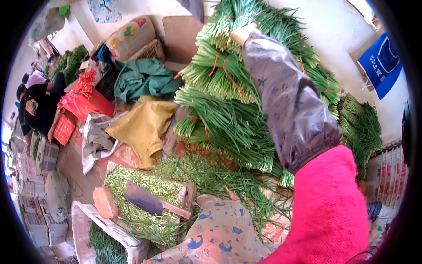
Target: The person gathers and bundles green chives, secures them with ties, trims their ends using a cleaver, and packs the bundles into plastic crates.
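Note:
My right arm, in a dark patterned sleeve cover over a bright pink sleeve, stretches up to the top of a tall pile of garlic chives (224, 110). There my right hand (244, 33) is closed on a bundle of garlic chives (245, 14), though most of the fingers are hard to make out. Red ties hold the bundles. My left hand is out of view. A cleaver (143, 199) lies flat on a chopping board (188, 196) covered with cut stem ends (118, 178). Beside it rests an orange block (105, 202).
A white plastic crate (80, 224) with greens stands at lower left. Loose chives (246, 185) litter the floor before my patterned apron (215, 233). A yellow cloth (143, 127) and green sheeting (143, 79) lie beyond. Another person (36, 105) bends at far left.

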A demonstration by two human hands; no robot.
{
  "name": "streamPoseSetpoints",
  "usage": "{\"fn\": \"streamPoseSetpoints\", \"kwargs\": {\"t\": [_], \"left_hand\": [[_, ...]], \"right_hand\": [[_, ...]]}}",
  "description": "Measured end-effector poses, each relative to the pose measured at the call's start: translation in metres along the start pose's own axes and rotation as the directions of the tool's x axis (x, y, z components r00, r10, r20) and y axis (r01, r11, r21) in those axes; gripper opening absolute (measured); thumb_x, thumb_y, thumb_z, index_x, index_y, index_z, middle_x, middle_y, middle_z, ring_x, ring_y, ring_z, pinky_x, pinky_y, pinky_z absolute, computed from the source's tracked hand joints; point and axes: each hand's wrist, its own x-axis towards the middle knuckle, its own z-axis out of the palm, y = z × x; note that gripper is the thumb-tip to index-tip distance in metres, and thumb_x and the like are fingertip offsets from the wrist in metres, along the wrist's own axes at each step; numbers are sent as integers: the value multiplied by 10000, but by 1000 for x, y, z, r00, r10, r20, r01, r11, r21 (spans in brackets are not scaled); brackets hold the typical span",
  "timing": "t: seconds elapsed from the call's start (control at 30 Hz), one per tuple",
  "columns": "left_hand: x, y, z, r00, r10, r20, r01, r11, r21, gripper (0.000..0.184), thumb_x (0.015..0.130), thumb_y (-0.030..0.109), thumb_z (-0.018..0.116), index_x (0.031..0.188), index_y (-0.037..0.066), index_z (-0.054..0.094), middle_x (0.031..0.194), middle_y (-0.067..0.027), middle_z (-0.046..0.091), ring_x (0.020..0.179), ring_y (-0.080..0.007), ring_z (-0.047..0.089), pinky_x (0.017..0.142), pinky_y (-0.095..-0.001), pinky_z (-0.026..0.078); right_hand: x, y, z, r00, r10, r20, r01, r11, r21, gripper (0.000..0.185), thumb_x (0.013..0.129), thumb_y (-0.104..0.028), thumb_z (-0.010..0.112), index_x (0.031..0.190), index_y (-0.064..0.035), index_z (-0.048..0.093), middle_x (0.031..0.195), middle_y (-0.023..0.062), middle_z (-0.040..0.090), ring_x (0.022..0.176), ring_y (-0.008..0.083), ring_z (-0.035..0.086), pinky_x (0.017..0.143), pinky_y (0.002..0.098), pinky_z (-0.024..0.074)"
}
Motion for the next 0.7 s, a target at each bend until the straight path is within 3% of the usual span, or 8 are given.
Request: {"fn": "streamPoseSetpoints", "kwargs": {"t": [0.07, 0.13, 0.2, 0.33, 0.43, 0.5, 0.6, 0.7], "left_hand": [[-1, -2, 0, 1000, 1, 8, -1, 1000, 2, 689, 858, 388, 601, 1400, 12, 405, 1411, -234, 430, 1290, -404, 409, 1034, -573, 328], [1, -1, -2, 1000, 6, 6, -6, 1000, 3, 709, 851, 399, 606, 1407, 13, 395, 1415, -235, 423, 1291, -405, 406, 1029, -581, 329], [-1, -2, -4, 1000, 16, -10, -16, 1000, 4, 728, 844, 410, 612, 1413, 15, 386, 1420, -236, 416, 1292, -407, 403, 1024, -589, 329], [-1, -8, -20, 998, 56, -28, -56, 998, -2, 768, 831, 433, 622, 1426, 18, 368, 1429, -239, 402, 1294, -409, 398, 1015, -605, 330], [-5, -4, -49, 990, 117, -77, -117, 993, 5, 798, 821, 449, 630, 1435, 21, 354, 1436, -241, 391, 1296, -411, 393, 1008, -617, 330], [-5, 23, -85, 958, 196, -210, -208, 978, -34, 819, 814, 460, 636, 1441, 23, 345, 1441, -243, 384, 1297, -413, 390, 1003, -625, 331], [6, 92, -146, 698, 395, -597, -508, 861, -24, 918, 724, 553, 694, 1442, 114, 326, 1458, -198, 358, 1302, -439, 361, 1042, -717, 220], [-13, 118, -200, 458, 576, -677, -674, 721, 158, 793, 694, 529, 726, 1322, 170, 403, 1439, -180, 362, 1261, -428, 387, 992, -786, 221]], "right_hand": [[44, 40, 14, 993, -119, -6, 119, 992, 31, 735, 890, -340, 597, 1410, 41, 243, 1196, 168, 579, 1097, 228, 571, 934, 322, 461], [2, 45, 2, 966, 186, -177, -60, 834, 548, 511, 890, -227, 569, 1349, -57, 422, 1121, 148, 597, 956, 229, 600, 883, 324, 479], [32, 99, 24, 971, 73, -226, 135, 614, 778, 500, 879, -196, 559, 1337, -48, 427, 1036, 120, 602, 831, 193, 598, 672, 320, 525], [-80, 121, 2, 977, 179, -112, 59, 280, 958, 677, 867, -112, 566, 1495, -156, 317, 893, 45, 647, 487, 100, 533, 367, 241, 360], [-204, 129, -22, 989, 122, 80, -97, 137, 986, 665, 869, -66, 615, 1477, -161, 361, 975, 4, 674, 577, 69, 579, 367, 229, 365], [-280, 148, -15, 979, -176, 100, -116, -83, 990, 727, 836, -66, 693, 1475, -137, 354, 1136, 22, 656, 834, 73, 649, 599, 219, 542], [-381, 141, -14, 878, -390, 278, -333, -80, 939, 755, 823, -26, 679, 1487, -108, 330, 1289, 35, 571, 1060, 125, 587, 884, 275, 489], [-450, 111, -18, 642, -599, 478, -534, 97, 840, 703, 815, -36, 572, 1480, -123, 362, 1069, -23, 583, 730, 43, 496, 633, 195, 418]]}}
